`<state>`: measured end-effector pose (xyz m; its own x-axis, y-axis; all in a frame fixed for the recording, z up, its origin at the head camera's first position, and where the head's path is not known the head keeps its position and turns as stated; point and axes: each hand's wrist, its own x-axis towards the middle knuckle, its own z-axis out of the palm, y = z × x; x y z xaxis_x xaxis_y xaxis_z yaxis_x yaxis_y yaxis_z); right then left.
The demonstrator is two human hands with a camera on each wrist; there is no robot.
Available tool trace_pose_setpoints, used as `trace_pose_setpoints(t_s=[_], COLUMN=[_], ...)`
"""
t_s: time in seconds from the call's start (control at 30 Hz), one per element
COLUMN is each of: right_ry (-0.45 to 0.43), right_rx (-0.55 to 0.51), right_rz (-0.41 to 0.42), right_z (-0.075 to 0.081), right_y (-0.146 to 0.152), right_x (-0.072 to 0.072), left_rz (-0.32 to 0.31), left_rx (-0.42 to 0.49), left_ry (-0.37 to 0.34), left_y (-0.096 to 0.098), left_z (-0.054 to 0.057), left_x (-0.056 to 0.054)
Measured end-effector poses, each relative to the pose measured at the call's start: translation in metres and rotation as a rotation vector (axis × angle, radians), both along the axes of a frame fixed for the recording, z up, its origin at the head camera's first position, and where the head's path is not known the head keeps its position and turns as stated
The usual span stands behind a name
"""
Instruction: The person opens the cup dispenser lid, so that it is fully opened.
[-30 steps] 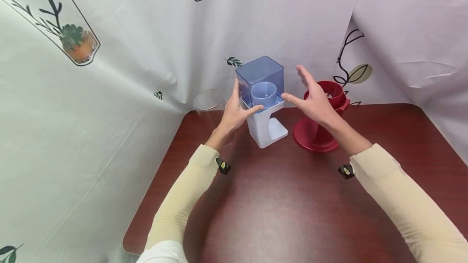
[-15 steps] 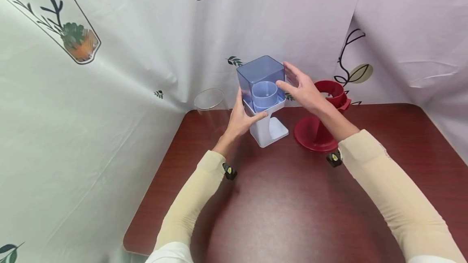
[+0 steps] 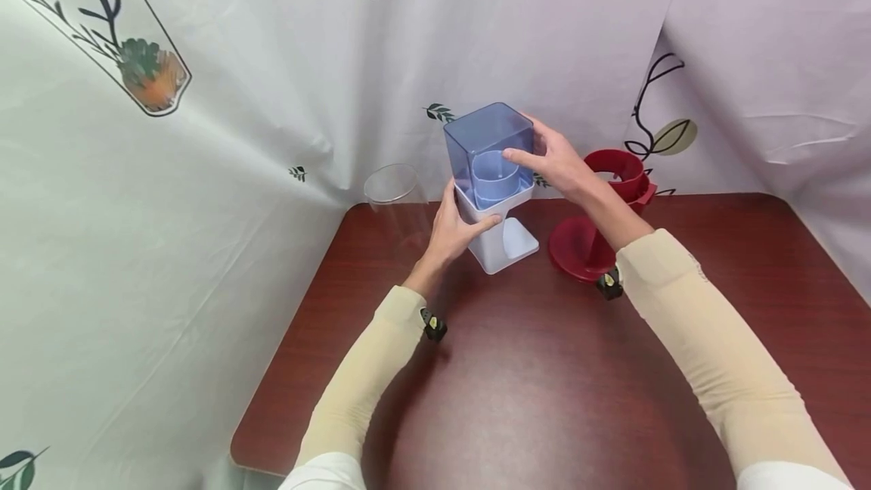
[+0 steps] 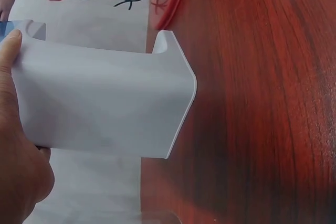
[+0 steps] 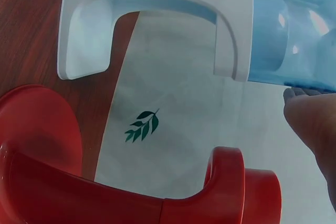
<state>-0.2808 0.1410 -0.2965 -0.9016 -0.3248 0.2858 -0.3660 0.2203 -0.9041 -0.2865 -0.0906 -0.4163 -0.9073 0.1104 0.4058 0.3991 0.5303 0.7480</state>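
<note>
A white C-shaped stand carries a see-through blue box-shaped cover on top, with a round cup-like part showing inside it. My left hand grips the stand's upper part from the left, its thumb across the front. On the cover's right side, my right hand holds on with the thumb on the front face and fingers behind. In the left wrist view the stand's back fills the middle, and its foot sits at the tabletop. The right wrist view shows the fingers along the blue cover's side, partly hidden.
Just right of the white stand is a red stand with a ring-shaped top, below my right forearm. A clear cylinder stands to the left, behind my left hand. The dark red-brown table ends at a patterned white cloth.
My right hand has moved left from beside the blue cover onto its right side and taken hold. My left hand has slid slightly down and right on the white stand.
</note>
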Motion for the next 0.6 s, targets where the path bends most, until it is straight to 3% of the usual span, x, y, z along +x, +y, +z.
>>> trace_pose_setpoints(t_s=[0.6], right_ry=[-0.084], right_rx=[-0.038], right_rz=[-0.008], right_z=[-0.004], right_y=[-0.009], right_x=[-0.015], left_rz=[0.008], left_rx=[-0.001], left_ry=[0.004], left_y=[0.001], left_z=[0.001], left_x=[0.002])
